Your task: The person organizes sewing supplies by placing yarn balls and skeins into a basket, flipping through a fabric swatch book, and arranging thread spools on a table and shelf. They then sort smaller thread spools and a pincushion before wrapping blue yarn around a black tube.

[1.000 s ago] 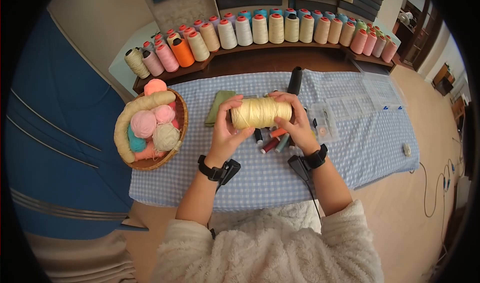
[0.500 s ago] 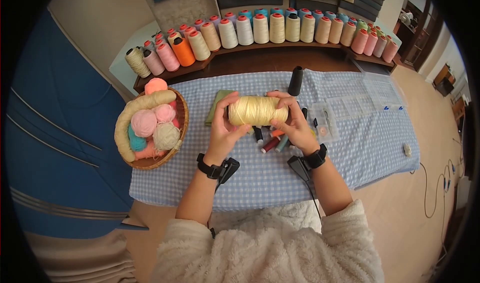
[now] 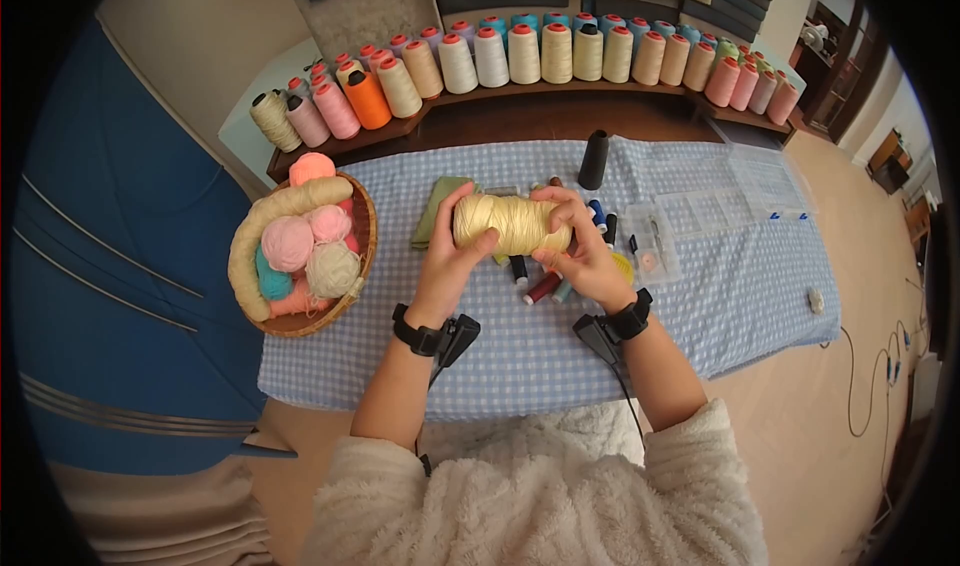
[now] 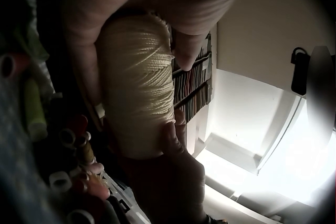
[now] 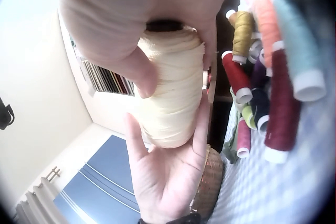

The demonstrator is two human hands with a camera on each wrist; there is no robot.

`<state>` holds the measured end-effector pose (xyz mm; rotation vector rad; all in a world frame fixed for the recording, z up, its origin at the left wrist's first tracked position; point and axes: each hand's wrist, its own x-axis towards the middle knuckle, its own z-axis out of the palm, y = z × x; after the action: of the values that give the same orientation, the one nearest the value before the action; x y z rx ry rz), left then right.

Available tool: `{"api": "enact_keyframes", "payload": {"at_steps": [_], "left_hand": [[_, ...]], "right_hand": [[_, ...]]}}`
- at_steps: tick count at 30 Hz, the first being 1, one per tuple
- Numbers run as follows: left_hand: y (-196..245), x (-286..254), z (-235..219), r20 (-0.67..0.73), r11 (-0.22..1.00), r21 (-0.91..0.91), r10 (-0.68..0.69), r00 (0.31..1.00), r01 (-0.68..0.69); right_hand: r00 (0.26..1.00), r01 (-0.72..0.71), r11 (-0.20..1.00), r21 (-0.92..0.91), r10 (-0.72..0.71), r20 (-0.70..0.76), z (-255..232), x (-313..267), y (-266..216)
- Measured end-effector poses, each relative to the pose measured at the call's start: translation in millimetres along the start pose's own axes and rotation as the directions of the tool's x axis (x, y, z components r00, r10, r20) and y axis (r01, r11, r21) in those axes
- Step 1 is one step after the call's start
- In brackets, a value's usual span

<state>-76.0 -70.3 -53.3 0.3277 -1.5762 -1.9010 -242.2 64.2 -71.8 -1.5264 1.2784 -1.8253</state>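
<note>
A large spool of pale yellow cord lies sideways between both hands above the table. The left hand grips its left end, thumb across the front. At the other end the right hand holds it with curled fingers and thumb. In the left wrist view the wound cord shows between the hands. The right wrist view shows a dark opening at the end of the spool. Below the hands lie small thread spools, including a dark red one.
A basket of yarn balls stands at the left. A black cone stands behind the hands, a green cloth by the left hand. Clear boxes lie at the right; rows of thread cones line the back shelf.
The yellow spool has shifted slightly left, held by both hands throughout. The right hand has moved a little, its thumb now lower on the spool, and the left thumb lies higher across the front.
</note>
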Motion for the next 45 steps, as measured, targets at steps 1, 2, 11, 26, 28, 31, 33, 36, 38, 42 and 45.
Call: {"api": "enact_keyframes", "payload": {"at_steps": [1,2,11,26,28,31,33,36,38,42,45], "left_hand": [[0,0,1,-0.002,0.998,-0.036,-0.05,0.999,0.05],[0,-1,1,0.002,0.999,-0.021,-0.043,0.999,0.043],[-2,0,0,0.119,0.954,0.166,0.231,0.966,-0.248],[10,-5,5,0.037,0.989,0.005,-0.146,0.989,0.146],[9,-5,3,0.059,0.992,0.023,-0.123,0.991,0.122],[-3,-1,-3,0.074,0.993,0.107,0.033,0.997,-0.041],[-6,0,-4,0.114,0.981,0.16,0.092,0.989,-0.109],[-8,1,-4,0.154,0.961,0.205,0.158,0.975,-0.188],[-11,2,-5,0.172,0.955,0.203,0.183,0.968,-0.216],[-13,2,-7,0.144,0.988,0.127,0.069,0.987,-0.088],[-18,4,-12,0.117,0.997,0.08,-0.007,0.993,-0.002]], "right_hand": [[1.0,0.0,1.0,-0.011,0.0,0.001,0,0,0],[1.0,0.0,1.0,-0.022,0.0,0.002,0,0,0],[0.985,-0.138,0.987,0.079,0.145,-0.095,3,1,-11],[0.992,0.104,0.974,-0.2,-0.117,-0.054,1,2,2],[0.991,0.098,0.976,-0.195,-0.113,-0.069,3,2,2],[0.986,0.131,0.957,-0.259,-0.152,-0.062,1,3,4],[0.994,-0.008,0.997,-0.072,0.0,-0.111,1,0,0],[0.99,-0.063,0.996,0.064,0.07,-0.122,-4,0,4],[0.989,-0.081,0.992,0.094,0.092,-0.12,-7,2,6],[0.987,-0.13,0.989,0.069,0.136,-0.084,-9,3,2],[0.983,-0.174,0.984,0.04,0.176,-0.055,-8,6,-11]]}}
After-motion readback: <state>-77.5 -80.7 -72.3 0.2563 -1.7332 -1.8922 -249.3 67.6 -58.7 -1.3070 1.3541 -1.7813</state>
